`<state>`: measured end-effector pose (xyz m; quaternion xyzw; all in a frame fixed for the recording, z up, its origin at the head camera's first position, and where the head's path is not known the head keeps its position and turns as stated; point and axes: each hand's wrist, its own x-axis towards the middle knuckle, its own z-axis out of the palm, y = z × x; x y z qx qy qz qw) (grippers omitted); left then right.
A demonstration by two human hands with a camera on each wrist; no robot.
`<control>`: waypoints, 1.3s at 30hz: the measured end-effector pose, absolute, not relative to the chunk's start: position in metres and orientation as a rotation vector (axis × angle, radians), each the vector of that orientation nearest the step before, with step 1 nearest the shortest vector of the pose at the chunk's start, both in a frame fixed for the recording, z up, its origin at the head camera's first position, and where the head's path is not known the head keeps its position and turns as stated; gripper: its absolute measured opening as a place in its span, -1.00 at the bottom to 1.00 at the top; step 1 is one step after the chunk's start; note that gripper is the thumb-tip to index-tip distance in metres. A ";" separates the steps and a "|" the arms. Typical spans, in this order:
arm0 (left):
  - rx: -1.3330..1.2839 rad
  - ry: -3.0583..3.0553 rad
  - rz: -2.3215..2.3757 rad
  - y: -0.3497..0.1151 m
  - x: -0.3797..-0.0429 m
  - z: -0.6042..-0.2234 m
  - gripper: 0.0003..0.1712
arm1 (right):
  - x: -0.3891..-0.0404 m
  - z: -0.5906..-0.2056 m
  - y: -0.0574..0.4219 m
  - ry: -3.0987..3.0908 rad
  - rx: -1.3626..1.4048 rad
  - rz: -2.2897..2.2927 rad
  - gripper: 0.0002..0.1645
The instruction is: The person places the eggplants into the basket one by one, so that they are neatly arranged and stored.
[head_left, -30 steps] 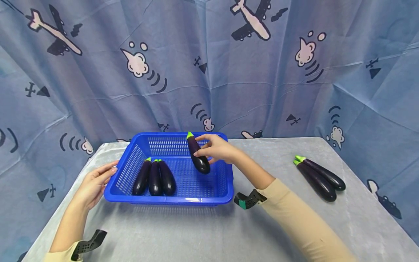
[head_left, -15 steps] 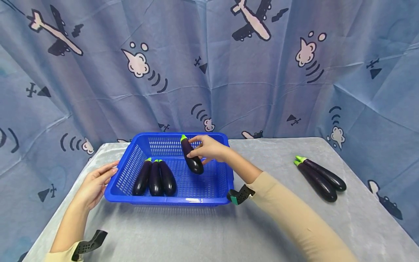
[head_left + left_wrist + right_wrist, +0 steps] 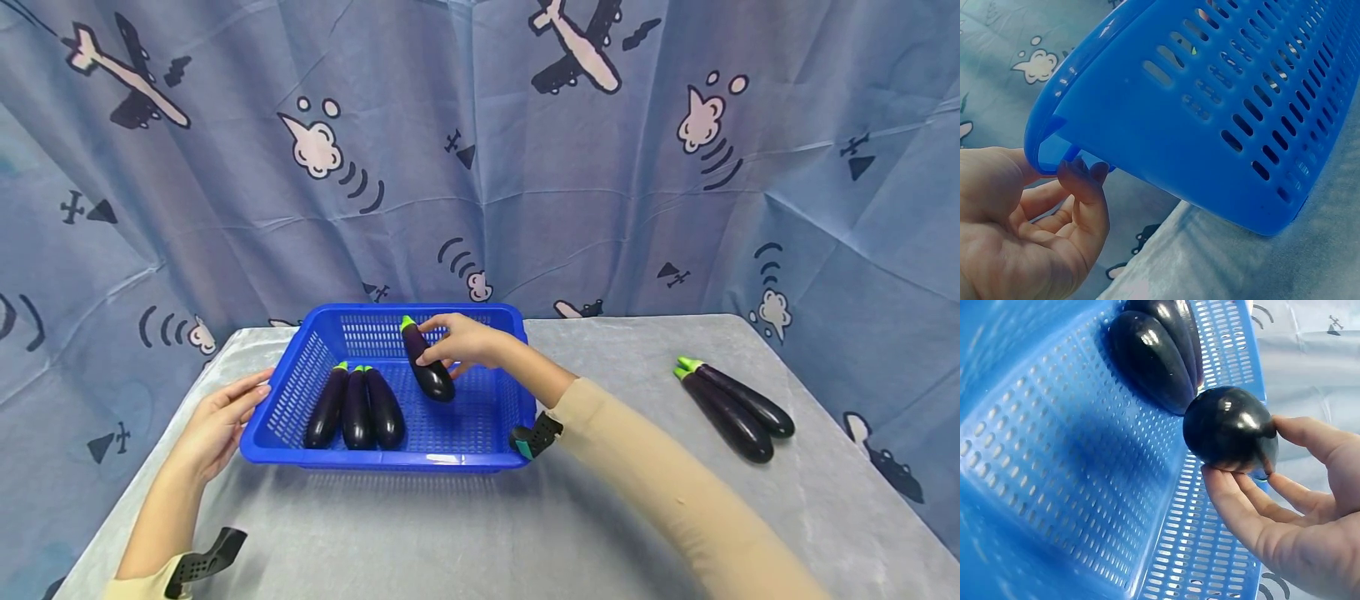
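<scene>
In the last second the right grip has slid left over the basket, bringing the held eggplant with it, away from the right wall and closer to the three eggplants. From where I stand, that grip has thumb and fingers pinched round the eggplant's sides, which slants with its green stem toward the back wall and its fat end toward the person. It looks lifted above the basket's floor, with a gap between it and the three, which lie side by side to the left of the right grip and nearer the person. The left grip hasn't shifted; its fingers are hooked on the rim just beside it, and the basket stays put on the desk. Well off to the right of the right grip, two eggplants lie touching, unmoved. To my eye this one is mid-carry, not yet laid down, so the work looks more than half through.
</scene>
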<state>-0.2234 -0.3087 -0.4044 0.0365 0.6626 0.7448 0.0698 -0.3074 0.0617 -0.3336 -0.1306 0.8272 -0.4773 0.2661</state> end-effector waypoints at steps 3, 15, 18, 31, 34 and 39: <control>0.108 1.994 2.246 -0.309 -0.224 -0.405 -0.60 | -0.311 -0.336 0.058 2.222 -0.360 -1.278 -0.19; 0.100 2.002 2.246 -0.307 -0.224 -0.404 -0.62 | -0.320 -0.348 0.046 2.116 -0.348 -1.240 -0.17; 0.120 1.983 2.254 -0.308 -0.224 -0.405 -0.61 | -0.322 -0.350 0.044 2.088 -0.319 -1.236 -0.18; 0.168 1.954 2.271 -0.309 -0.224 -0.407 -0.59 | -0.328 -0.372 0.038 2.015 -0.264 -1.158 -0.23; 0.161 1.966 2.268 -0.308 -0.224 -0.407 -0.60 | -0.328 -0.375 0.039 2.016 -0.260 -1.148 -0.24; 0.152 1.977 2.264 -0.308 -0.224 -0.406 -0.61 | -0.329 -0.380 0.037 2.005 -0.269 -1.152 -0.25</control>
